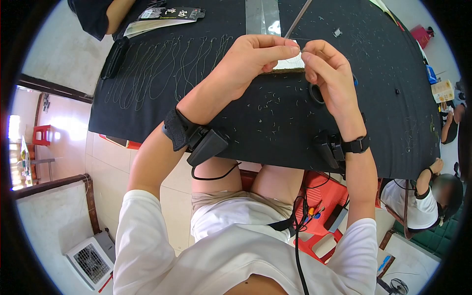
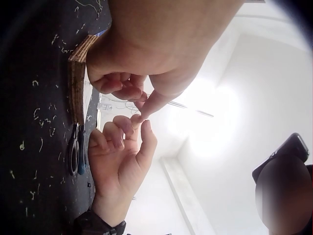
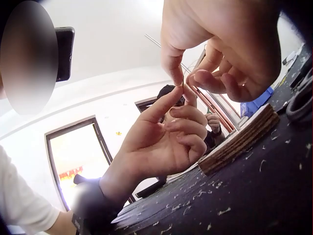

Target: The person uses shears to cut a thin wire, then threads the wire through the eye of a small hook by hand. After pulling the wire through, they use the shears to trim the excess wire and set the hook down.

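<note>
One thin strand (image 3: 183, 83) between both hands (image 1: 251, 58) (image 1: 336, 81)

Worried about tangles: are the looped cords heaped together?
No, the looped cords lie spread side by side on the black cloth.

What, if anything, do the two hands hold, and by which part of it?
The left hand and right hand both pinch something thin; it is too small to tell what it is, or by which part.

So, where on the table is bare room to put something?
Two patches look bare: between the thin loops and the table's near left edge, and between the black packet and the clear strip. Crowded: board and clippings about the left hand and right hand.
</note>
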Available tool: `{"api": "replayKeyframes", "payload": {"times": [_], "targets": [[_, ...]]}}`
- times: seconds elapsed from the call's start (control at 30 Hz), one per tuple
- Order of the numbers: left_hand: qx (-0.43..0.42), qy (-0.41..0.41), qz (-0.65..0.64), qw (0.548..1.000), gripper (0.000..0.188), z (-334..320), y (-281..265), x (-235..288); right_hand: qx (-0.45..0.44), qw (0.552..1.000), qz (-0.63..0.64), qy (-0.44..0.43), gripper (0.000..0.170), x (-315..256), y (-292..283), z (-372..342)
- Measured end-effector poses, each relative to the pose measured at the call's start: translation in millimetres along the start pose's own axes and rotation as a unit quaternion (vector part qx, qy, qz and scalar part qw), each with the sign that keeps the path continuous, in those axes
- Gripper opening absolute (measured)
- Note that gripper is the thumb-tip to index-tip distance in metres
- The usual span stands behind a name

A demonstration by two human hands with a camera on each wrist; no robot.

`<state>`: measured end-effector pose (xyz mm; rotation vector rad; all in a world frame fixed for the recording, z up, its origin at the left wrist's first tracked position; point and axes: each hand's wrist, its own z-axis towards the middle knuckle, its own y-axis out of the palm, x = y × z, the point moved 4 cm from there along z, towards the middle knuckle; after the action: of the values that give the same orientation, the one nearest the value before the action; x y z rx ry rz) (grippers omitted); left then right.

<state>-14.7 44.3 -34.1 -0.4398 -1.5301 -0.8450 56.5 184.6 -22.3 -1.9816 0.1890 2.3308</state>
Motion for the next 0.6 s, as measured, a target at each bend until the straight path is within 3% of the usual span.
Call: {"api": "replayKeyframes", "payload": {"times": [0.6], "targets": [[0.002, -0.005, 0.013, 1.0, 0.028, 0.5, -0.5, -1.3, 0.009, 0.999, -0.038, 0.002, 0.016, 0.0, -1.8, -0.3]]}}
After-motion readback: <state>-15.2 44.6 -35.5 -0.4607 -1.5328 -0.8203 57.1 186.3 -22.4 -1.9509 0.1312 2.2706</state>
